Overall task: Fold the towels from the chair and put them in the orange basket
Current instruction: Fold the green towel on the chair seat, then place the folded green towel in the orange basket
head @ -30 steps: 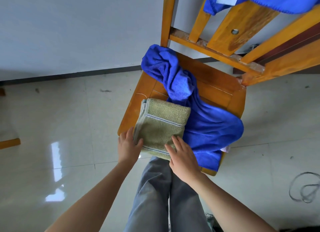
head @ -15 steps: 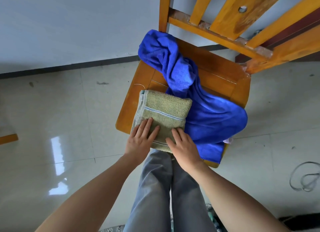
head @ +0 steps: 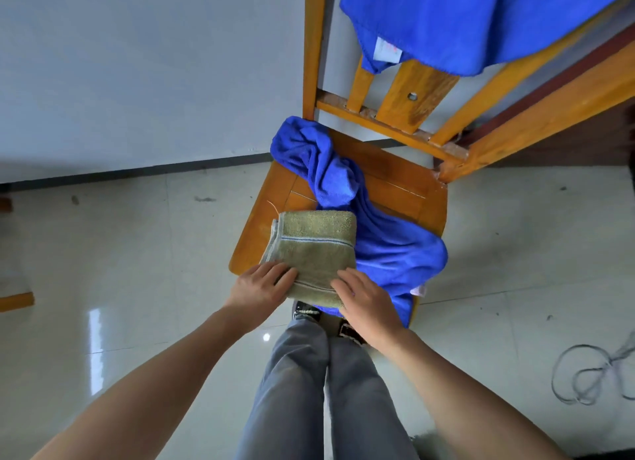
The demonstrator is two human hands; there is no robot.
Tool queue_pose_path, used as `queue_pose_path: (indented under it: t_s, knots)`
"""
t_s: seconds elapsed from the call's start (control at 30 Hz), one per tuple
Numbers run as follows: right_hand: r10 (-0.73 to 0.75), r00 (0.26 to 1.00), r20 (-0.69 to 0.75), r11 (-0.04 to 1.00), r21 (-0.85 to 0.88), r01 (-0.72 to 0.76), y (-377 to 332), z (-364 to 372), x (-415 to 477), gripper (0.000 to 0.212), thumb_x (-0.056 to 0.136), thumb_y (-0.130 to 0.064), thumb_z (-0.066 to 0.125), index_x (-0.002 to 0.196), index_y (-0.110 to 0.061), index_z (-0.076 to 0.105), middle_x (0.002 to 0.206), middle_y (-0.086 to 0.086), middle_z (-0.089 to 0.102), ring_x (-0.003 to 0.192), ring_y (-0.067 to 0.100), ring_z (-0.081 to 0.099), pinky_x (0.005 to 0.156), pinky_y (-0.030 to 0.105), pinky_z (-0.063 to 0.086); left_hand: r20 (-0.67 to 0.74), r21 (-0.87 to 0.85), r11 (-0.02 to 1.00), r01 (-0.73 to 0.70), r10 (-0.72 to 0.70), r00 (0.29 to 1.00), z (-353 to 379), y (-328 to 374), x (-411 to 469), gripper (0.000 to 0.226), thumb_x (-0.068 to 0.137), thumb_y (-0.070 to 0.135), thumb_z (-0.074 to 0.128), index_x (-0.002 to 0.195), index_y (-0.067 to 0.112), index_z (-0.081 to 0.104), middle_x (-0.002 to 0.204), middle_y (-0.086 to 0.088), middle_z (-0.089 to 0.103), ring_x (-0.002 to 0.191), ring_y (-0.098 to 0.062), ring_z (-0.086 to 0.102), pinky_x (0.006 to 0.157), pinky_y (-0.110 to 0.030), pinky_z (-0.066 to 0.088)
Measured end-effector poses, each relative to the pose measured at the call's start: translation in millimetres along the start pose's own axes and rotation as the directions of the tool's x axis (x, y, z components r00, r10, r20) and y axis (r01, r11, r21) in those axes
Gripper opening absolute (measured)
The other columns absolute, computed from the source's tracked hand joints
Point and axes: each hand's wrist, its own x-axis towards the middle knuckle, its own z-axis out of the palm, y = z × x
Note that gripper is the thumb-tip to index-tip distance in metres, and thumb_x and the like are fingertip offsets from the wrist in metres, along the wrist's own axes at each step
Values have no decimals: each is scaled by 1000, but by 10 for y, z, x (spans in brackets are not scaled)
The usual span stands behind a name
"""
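Note:
A folded olive-green towel (head: 314, 246) with a thin blue stripe lies on the front left part of the wooden chair seat (head: 268, 205). Its near edge reaches past the seat's front. My left hand (head: 263, 287) grips its near left corner, fingers on top. My right hand (head: 364, 298) grips the near right corner. A crumpled blue towel (head: 388, 250) covers the right side of the seat, partly under the green one. Another blue towel (head: 481, 19) hangs over the chair back. The orange basket is out of view.
The chair stands against a pale wall (head: 137, 64) on a glossy tiled floor. My legs in grey trousers (head: 309, 391) are right in front of the seat. A loose grey cable (head: 591, 377) lies on the floor at right, and a wooden piece (head: 15, 301) at far left.
Both hands slid from pressing flat on the green towel back to its near corners and took hold. The towel turned slightly, and the view tilted up to show the chair back.

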Motion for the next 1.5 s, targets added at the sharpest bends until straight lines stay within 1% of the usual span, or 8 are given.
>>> queue_pose_path:
  t_s: [0.13, 0.43, 0.7, 0.87, 0.93, 1.1, 1.33, 1.5]
  knots:
    - [-23, 1000, 19, 1000, -15, 24, -76, -560, 42, 66, 39, 2, 83, 91, -12, 47, 89, 9, 70, 81, 24, 69, 54, 26, 55, -100, 24, 999, -20, 23, 995, -465, 154, 162, 27, 75, 16, 55, 102, 11, 50, 85, -6, 71, 68, -22, 68, 54, -26, 53]
    - [-234, 966, -108, 961, -176, 213, -219, -1931, 235, 64, 41, 2, 82, 92, -12, 47, 87, 10, 69, 78, 22, 69, 56, 25, 55, -284, 81, 997, 15, 8, 959, -1683, 545, 500, 23, 80, 26, 50, 99, 14, 49, 83, -3, 71, 61, -21, 65, 49, -23, 48]
    - [-458, 862, -218, 857, -368, 362, -236, -3080, 569, 71, 41, -8, 87, 99, -10, 46, 91, 9, 69, 75, 23, 68, 49, 27, 54, -391, 284, 958, 45, 73, 917, -2844, 763, 936, 23, 80, 24, 47, 101, 13, 48, 83, -4, 70, 60, -22, 64, 47, -25, 49]
    - [-577, 775, -257, 790, -416, 451, -228, -3547, 542, 74, 42, -17, 92, 101, -8, 47, 94, 13, 70, 80, 23, 70, 51, 27, 56, -495, 404, 905, 136, 91, 864, -3293, 1184, 975, 39, 101, 32, 15, 100, 13, 49, 83, -2, 70, 60, -20, 64, 46, -24, 49]
    - [-617, 744, -257, 768, -403, 498, -218, -3709, 466, 72, 44, -14, 92, 102, -7, 49, 95, 15, 69, 81, 25, 70, 50, 28, 56, -529, 431, 884, 182, 84, 844, -3383, 1425, 943, 35, 101, 32, 18, 100, 14, 49, 82, -2, 70, 59, -20, 64, 46, -24, 49]
    - [-739, 621, -262, 669, -397, 628, -336, -3929, 300, 65, 48, -1, 87, 101, -6, 50, 94, 17, 70, 81, 28, 70, 46, 28, 56, -570, 452, 843, 290, 23, 821, -3485, 1847, 659, 25, 79, 25, 45, 102, 15, 49, 84, -1, 71, 61, -19, 65, 47, -24, 49]
    - [-910, 358, -210, 410, -319, 855, -1088, -3758, 266, 31, 73, -2, 54, 103, -8, 46, 94, 13, 69, 81, 26, 69, 51, 27, 57, -608, 431, 714, 552, -222, 762, -3533, 2263, -390, 40, 100, 35, 14, 104, 17, 49, 86, 1, 70, 64, -19, 66, 50, -23, 50]
    - [-962, 205, -178, 240, -202, 950, -1906, -3388, 169, 23, 81, -8, 49, 104, -10, 46, 95, 11, 68, 79, 25, 68, 52, 29, 57, -633, 365, 581, 727, -417, 652, -3554, 2579, -1318, 30, 98, 37, 24, 105, 20, 49, 87, 4, 71, 66, -15, 67, 54, -20, 52]
